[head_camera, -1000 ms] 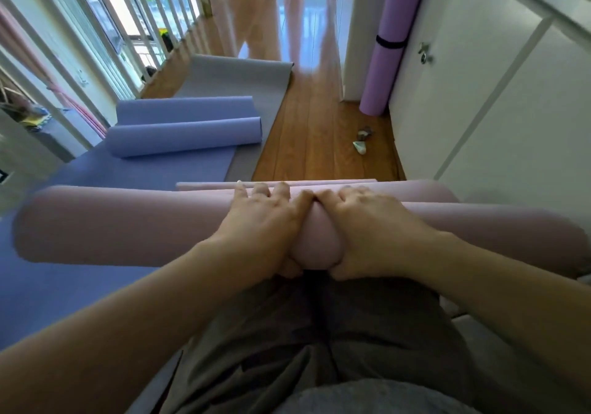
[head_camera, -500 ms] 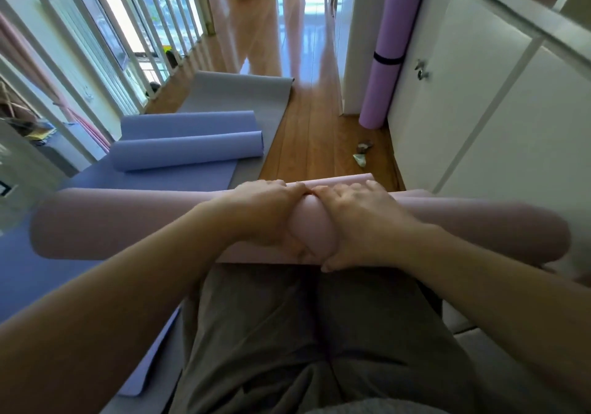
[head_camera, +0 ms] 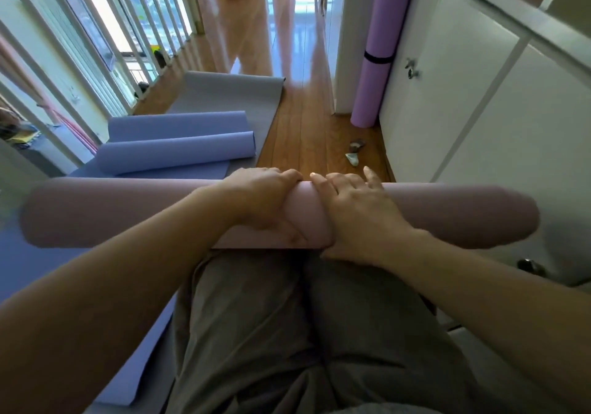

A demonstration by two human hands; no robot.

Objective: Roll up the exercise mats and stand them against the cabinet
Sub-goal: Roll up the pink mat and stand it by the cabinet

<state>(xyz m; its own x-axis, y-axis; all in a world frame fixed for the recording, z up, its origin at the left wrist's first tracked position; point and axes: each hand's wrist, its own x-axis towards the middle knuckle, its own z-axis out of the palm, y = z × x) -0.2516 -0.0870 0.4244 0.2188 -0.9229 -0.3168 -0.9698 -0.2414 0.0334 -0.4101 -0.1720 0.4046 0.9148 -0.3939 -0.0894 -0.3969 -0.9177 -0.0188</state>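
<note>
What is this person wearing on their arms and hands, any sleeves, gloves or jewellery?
Nothing shows on them. The left hand and right hand are bare, with no gloves, rings or watch in view, and the nails look short. The left forearm and right forearm are uncovered as far as the picture reaches, so no sleeve is visible. The only clothing in view is grey-brown trousers.

The wooden floor (head_camera: pixel 300 132) is brown and shiny. A grey mat (head_camera: pixel 230 93) lies flat on it. A purple rolled mat (head_camera: pixel 377 45) stands on it, right beside the white cabinet (head_camera: pixel 447 77). Two small things (head_camera: pixel 352 159) lie on the wood near the cabinet.
</note>
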